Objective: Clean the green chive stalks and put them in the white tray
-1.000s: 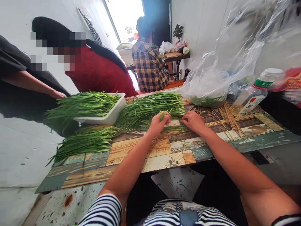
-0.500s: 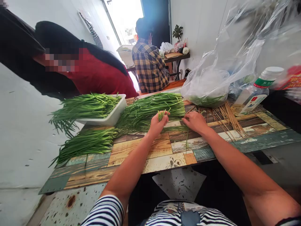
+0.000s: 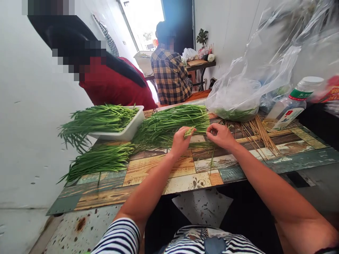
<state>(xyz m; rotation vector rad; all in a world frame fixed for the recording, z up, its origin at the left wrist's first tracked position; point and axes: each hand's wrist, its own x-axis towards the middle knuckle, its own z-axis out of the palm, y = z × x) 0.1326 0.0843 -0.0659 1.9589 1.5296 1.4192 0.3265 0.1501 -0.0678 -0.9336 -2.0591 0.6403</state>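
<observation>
My left hand (image 3: pixel 182 141) is closed around a few garlic chives (image 3: pixel 189 132), their pale cut ends poking out past the thumb. To its right, my right hand (image 3: pixel 220 135) makes a pinch with thumb and forefinger; whatever lies between the tips is too small to make out. Behind both hands spreads a large pile of garlic chives (image 3: pixel 174 118), stalk ends pointing right. Some loose stalks lie on the table under my hands. Thin wooden skewers (image 3: pixel 261 132) lie fanned out just right of my right hand.
A white tub (image 3: pixel 132 128) heaped with chives stands left on the patterned table (image 3: pixel 156 169), another bunch (image 3: pixel 102 160) before it. Right are a plastic bag (image 3: pixel 233 98) with greens and a bottle (image 3: pixel 288 104). A person in red (image 3: pixel 116 86) leans in; another in plaid (image 3: pixel 169 74) sits behind.
My right thumb and forefinger now form a rounder pinch, slightly raised. My left hand still grips its chives, turned a little. The person in red has shifted, and the view has moved slightly.
</observation>
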